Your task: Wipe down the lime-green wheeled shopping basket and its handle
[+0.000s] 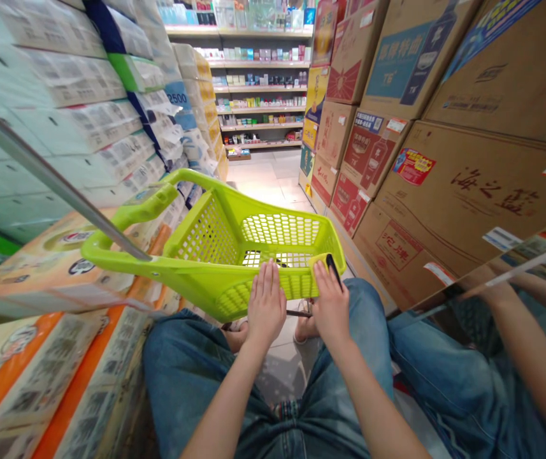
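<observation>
A lime-green rolling shopping basket (196, 280) with perforated walls stands between the stacked goods, just past my knees. My left hand (266, 303) lies flat against its near side, fingers stretched out and held together, with nothing in them. To its right, my right hand (332, 306) presses a small yellow pad with a black edge (319, 260) onto the basket's rim near the narrow end. Most of the pad is hidden under the fingers. A long metal handle bar (62, 175) slants up from the basket's left end.
White tissue packs (62, 89) are piled at the left, with orange-and-cream packs (38, 376) below. Cardboard cartons (483, 191) form a wall at the right. A mirror-like panel (492, 357) there reflects my legs and arms. Stocked shelves (263, 92) stand beyond the tiled aisle.
</observation>
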A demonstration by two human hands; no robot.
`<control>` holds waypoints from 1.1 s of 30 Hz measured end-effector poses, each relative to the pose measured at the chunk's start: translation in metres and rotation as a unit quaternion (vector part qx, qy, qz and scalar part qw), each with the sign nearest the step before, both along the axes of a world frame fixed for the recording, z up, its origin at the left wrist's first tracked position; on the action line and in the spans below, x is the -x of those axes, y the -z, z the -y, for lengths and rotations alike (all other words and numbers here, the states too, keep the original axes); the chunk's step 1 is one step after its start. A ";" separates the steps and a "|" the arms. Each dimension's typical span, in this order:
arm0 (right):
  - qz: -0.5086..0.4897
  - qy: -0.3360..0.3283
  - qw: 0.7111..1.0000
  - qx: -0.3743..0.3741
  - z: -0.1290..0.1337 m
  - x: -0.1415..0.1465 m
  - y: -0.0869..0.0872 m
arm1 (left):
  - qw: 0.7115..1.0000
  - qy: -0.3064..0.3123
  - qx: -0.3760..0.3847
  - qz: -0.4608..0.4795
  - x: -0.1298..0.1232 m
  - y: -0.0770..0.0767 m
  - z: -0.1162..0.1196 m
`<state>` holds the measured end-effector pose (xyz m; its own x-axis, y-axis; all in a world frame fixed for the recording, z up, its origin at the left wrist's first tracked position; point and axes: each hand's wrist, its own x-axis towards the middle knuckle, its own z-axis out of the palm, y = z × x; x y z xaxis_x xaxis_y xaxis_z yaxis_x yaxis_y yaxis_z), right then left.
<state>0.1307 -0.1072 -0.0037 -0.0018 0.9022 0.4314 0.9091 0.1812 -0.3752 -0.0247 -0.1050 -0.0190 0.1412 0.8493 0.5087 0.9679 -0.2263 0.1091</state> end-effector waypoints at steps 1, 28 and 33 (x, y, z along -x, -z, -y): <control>0.008 -0.025 1.000 -0.001 0.001 0.014 -0.004 | 1.000 0.000 -0.002 0.000 0.000 0.000 0.000; -0.095 -0.007 0.995 -0.043 -0.012 -0.013 0.015 | 1.000 0.013 -0.007 0.021 0.001 -0.001 0.001; -0.056 -0.100 0.993 -0.019 -0.006 0.058 0.000 | 1.000 0.012 -0.015 0.010 0.004 0.003 0.000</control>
